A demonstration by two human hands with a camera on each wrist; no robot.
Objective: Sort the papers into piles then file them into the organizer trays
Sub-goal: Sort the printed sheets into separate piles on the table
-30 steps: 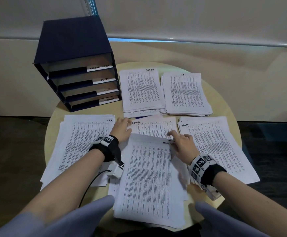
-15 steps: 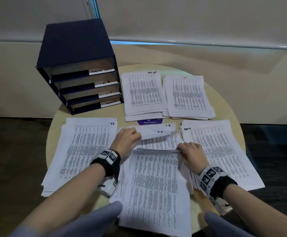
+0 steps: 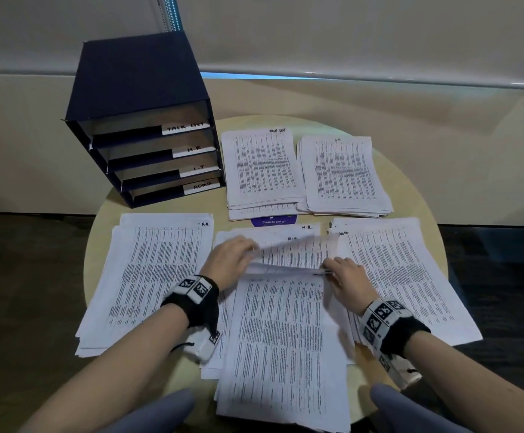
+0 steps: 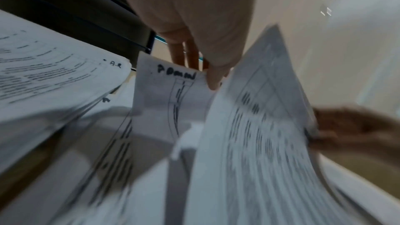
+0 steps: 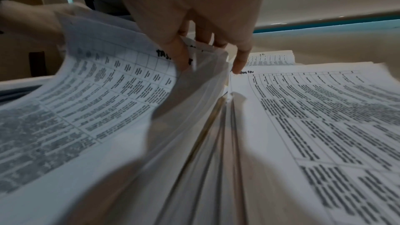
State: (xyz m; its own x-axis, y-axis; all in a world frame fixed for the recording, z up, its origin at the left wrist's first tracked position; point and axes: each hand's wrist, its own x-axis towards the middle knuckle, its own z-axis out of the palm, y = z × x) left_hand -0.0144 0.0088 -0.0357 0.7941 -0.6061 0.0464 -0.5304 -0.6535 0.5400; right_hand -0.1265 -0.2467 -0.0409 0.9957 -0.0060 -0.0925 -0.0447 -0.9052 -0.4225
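Note:
A loose middle pile of printed papers lies in front of me on the round table. My left hand pinches the far left corner of a hand-labelled sheet between thumb and fingers. My right hand pinches the far right corner of the top sheet, marked "TAS…", and its far edge is raised and curled. A blurred lifted sheet spans between the hands. The dark blue organizer with several labelled trays stands at the back left.
Sorted piles surround the middle one: a left pile, a right pile, a "Task list" pile and an "I.T" pile at the back. A purple card peeks out. The table's rim curves close to the right pile.
Both hands have drawn back a little towards me. The far edge of the middle pile's upper sheets has come up off the pile between them.

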